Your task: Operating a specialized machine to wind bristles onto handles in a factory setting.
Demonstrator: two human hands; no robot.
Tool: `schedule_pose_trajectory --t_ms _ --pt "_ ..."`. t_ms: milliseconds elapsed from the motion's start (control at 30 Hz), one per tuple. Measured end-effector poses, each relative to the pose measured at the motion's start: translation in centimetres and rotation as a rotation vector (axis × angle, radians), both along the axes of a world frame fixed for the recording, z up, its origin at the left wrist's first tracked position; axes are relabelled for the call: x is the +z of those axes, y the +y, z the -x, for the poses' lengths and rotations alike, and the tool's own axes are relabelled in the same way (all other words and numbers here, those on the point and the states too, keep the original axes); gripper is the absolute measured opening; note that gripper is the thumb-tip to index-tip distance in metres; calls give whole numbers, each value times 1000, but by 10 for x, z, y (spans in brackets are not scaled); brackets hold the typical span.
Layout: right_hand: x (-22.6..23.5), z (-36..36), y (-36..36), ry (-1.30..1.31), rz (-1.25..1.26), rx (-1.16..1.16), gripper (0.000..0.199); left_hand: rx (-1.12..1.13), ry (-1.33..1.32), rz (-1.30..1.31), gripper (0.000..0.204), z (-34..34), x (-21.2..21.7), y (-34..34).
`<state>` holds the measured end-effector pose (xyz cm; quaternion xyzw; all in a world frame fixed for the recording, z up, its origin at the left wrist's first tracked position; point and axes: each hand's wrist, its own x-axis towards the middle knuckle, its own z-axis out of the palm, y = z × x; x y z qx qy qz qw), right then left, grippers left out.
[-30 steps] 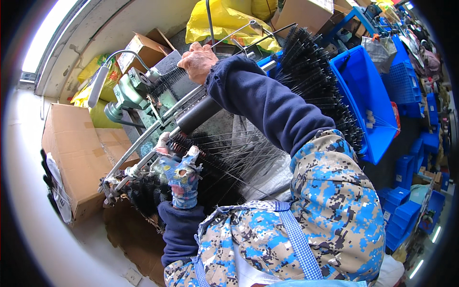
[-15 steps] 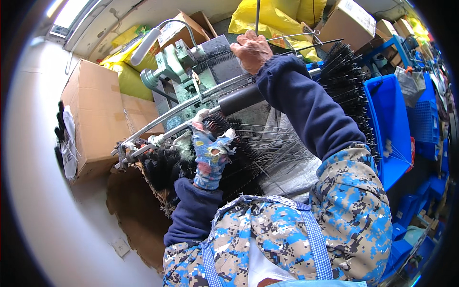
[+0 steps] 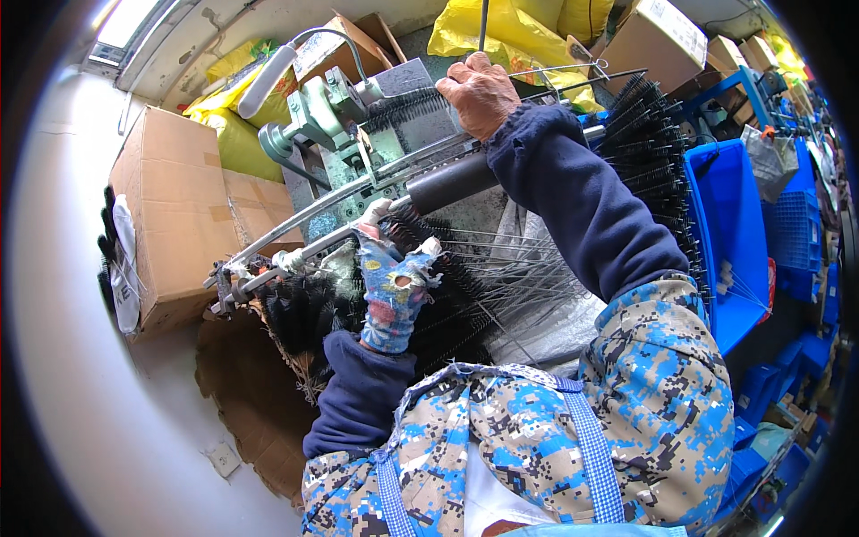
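My left hand (image 3: 392, 282), in a torn, colourful patterned glove, is closed by the metal rod (image 3: 333, 238) of a bench machine. Its fingertip lies near the rod, just left of a black roller (image 3: 452, 183). Black bristles surround this hand; what its fingers hold is hidden. My bare right hand (image 3: 483, 94) is curled into a fist at the far side of the machine's long rails, and its grip is hidden. The green machine head (image 3: 327, 116) stands between and beyond my hands. Below the roller spreads a bundle of thin metal wires (image 3: 528, 268).
Many black bristle brushes (image 3: 640, 152) hang to the right, next to a blue bin (image 3: 734, 237). A cardboard box (image 3: 174, 206) stands left by the white wall. Yellow sacks (image 3: 510, 36) lie at the back. A white lamp (image 3: 267, 82) leans over the machine.
My right hand has shifted slightly right. The left hand stays almost in place by the rod. The machine and rails appear slightly shifted in view.
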<state>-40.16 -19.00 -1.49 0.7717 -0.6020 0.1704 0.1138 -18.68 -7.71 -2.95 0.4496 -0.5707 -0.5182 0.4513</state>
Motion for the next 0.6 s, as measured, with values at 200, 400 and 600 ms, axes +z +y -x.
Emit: schedule_pose_trajectory --t_ms 200,400,600 --pt "-6 3 -4 -18 28 34 27 15 -9 -28 66 2 -2 -1" --pt "-10 8 -15 -116 -83 106 28 -3 -63 14 66 13 15 3" --pt "-14 -1 -31 -320 -346 49 37 5 -5 -59 64 7 10 2"
